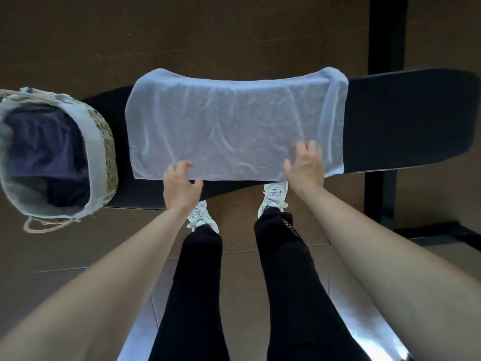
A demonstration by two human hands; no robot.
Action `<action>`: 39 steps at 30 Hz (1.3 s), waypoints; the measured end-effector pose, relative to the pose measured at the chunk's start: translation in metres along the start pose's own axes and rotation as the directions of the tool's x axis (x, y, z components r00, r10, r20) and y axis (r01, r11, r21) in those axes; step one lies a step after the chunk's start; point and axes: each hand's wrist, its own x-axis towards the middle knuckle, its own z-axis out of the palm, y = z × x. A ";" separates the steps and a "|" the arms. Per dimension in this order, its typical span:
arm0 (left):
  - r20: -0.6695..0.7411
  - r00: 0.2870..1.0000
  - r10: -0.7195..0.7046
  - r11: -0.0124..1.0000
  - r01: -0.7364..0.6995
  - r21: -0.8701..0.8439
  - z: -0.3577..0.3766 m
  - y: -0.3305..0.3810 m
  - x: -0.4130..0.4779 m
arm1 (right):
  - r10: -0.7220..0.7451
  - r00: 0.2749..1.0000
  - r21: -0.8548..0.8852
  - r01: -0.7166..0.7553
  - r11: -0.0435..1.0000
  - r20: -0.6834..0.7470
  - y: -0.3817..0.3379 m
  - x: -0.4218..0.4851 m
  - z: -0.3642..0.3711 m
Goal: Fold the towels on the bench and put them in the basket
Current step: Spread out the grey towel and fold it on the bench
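A pale blue towel [234,121] lies spread flat across the dark padded bench [406,123], its far edge hanging over the back. My left hand [181,185] rests at the towel's near edge, fingers curled onto the hem. My right hand [305,165] lies on the towel near its front right corner, fingers spread on the cloth. A woven basket [104,142] with a light fabric liner stands on the bench's left end. A dark purple towel [44,149] lies inside it.
My legs in black trousers and white shoes [273,196] stand right against the bench's front edge. A black metal frame post [385,35] rises behind the bench at right, with its base bar [440,231] on the brown floor.
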 end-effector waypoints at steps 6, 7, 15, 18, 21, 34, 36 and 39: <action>0.152 0.947 0.284 0.885 -0.320 0.339 0.015 0.017 0.036 | 0.043 0.993 -0.141 -0.028 0.990 0.111 0.003 0.026 0.009; 0.151 0.931 0.331 0.872 -0.363 0.329 0.018 0.014 0.035 | 0.059 0.992 -0.149 -0.042 0.988 0.113 0.006 0.025 0.010; 0.352 0.902 0.251 0.925 -0.331 0.188 0.035 0.000 -0.007 | 0.233 0.960 -0.155 -0.209 0.965 0.157 0.020 -0.003 0.009; 0.263 0.919 0.295 0.926 -0.343 0.158 0.023 -0.001 0.002 | 0.167 0.981 -0.123 -0.155 0.980 0.100 0.001 -0.004 0.009; 0.046 0.940 0.339 0.920 -0.341 0.194 0.002 0.000 0.030 | -0.022 0.997 -0.101 0.030 0.994 0.073 -0.034 0.005 0.010; 0.118 0.993 0.013 0.995 -0.002 -0.097 -0.091 -0.012 0.162 | -0.186 0.921 -0.295 0.293 0.909 0.342 -0.142 0.023 0.048; 0.225 0.974 0.022 0.981 0.022 -0.192 -0.097 -0.013 0.166 | -0.179 0.924 -0.295 0.285 0.912 0.338 -0.141 0.023 0.047; 0.311 0.949 0.060 0.948 0.043 -0.314 -0.109 -0.012 0.168 | -0.178 0.928 -0.291 0.278 0.915 0.328 -0.141 0.024 0.048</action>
